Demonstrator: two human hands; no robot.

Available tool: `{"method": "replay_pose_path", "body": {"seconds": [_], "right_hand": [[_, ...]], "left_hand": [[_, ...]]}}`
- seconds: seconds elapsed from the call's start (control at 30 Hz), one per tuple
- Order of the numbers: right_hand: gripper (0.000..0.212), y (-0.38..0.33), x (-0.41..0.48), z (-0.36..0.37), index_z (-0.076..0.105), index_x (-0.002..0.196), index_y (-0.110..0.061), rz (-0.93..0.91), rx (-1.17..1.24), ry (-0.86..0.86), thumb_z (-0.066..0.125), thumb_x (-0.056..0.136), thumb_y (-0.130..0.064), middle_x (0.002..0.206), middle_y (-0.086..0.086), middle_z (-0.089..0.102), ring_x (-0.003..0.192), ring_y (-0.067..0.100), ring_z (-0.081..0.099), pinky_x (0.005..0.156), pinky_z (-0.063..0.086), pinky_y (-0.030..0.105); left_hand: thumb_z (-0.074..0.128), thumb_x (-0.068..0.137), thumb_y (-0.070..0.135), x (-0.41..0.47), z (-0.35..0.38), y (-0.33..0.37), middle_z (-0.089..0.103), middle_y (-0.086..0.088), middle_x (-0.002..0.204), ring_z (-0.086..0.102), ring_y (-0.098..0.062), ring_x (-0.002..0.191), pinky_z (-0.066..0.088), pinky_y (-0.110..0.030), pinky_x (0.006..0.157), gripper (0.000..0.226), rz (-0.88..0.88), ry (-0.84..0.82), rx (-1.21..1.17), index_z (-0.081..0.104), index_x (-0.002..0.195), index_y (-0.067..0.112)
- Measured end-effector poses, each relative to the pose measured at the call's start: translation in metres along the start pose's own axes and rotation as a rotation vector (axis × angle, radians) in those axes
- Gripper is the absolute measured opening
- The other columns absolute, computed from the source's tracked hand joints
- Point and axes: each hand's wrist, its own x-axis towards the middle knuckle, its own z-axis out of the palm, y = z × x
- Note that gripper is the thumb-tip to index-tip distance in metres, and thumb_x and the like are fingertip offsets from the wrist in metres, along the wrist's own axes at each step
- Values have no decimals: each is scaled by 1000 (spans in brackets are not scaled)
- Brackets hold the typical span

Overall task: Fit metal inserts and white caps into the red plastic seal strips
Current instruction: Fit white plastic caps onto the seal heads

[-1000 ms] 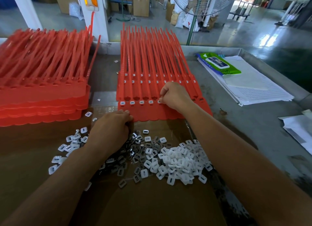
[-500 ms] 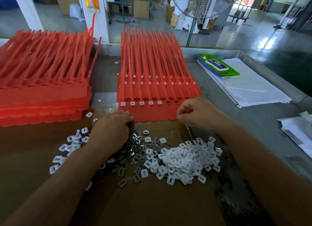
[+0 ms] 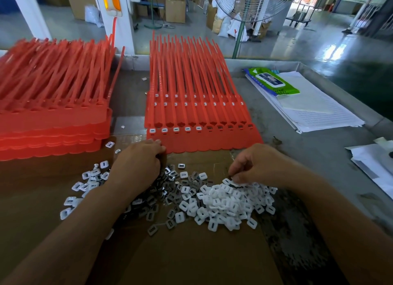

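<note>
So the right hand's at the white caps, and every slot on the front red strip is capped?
No, the head view shows only five slots capped on the front red strip; the rest are uncapped. The right hand is at the white caps.

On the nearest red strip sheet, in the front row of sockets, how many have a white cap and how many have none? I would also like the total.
Sockets with a white cap: 5
Sockets without a white cap: 5
Total: 10
</note>
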Motion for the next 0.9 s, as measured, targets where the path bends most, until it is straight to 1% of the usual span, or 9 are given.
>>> {"method": "replay_pose_path", "body": {"seconds": [0.07,0.13,0.3,0.43,0.5,0.6,0.7,0.83,0.9], "right_hand": [[18,-1,0,0,68,68,-32,4,0,2,74,75,-16,57,-27,62,57,-12,58,54,42,2],[12,-2,0,0,71,77,-28,9,-2,5,74,75,-16,59,-22,63,59,-12,58,56,43,2],[19,-6,1,1,70,92,-23,6,-88,-46,73,76,-15,68,-21,59,61,-19,53,56,39,-1],[18,-9,2,5,67,94,-24,-2,-151,-47,70,79,-15,73,-21,57,65,-12,53,55,39,0],[16,-10,2,6,65,89,-28,-14,-165,-54,69,80,-14,74,-20,57,68,-9,53,56,39,3],[22,-9,2,4,56,72,-31,-22,-159,-39,70,78,-16,74,-16,59,68,-4,55,56,41,9],[22,-8,4,5,55,70,-31,-30,-101,1,71,77,-17,73,-13,60,65,-4,56,55,44,9],[20,-9,8,7,59,70,-34,-71,-37,88,68,80,-20,66,-17,58,62,-15,52,57,40,3],[17,-9,10,6,60,68,-32,-88,-12,127,68,80,-23,64,-15,59,59,-12,53,57,41,3]], "left_hand": [[43,84,4,0,0,0,44,3,138,38,-14,128,25,-27,106,44,0,1,0,53,125,16],[43,84,4,0,0,0,44,2,138,38,-14,128,24,-27,106,44,2,-1,0,53,125,17],[43,84,5,0,-1,0,42,3,139,36,-14,129,24,-27,106,45,-4,-8,5,52,126,18],[43,84,5,1,-1,1,42,3,139,36,-14,129,25,-28,106,45,0,-12,6,52,126,17],[43,84,4,1,0,0,43,3,139,38,-14,129,26,-27,105,44,2,-6,5,53,125,17],[44,83,4,1,1,0,45,3,138,39,-15,128,27,-27,105,44,3,-1,-1,54,124,16],[44,83,4,1,1,-1,45,2,138,39,-15,128,26,-27,105,44,2,3,-6,54,124,16],[43,83,3,1,1,-1,45,2,137,39,-15,128,27,-29,106,44,5,-1,-4,54,124,16],[43,83,3,1,1,-1,45,2,138,39,-15,128,26,-29,106,44,5,0,-3,53,124,16]]}}
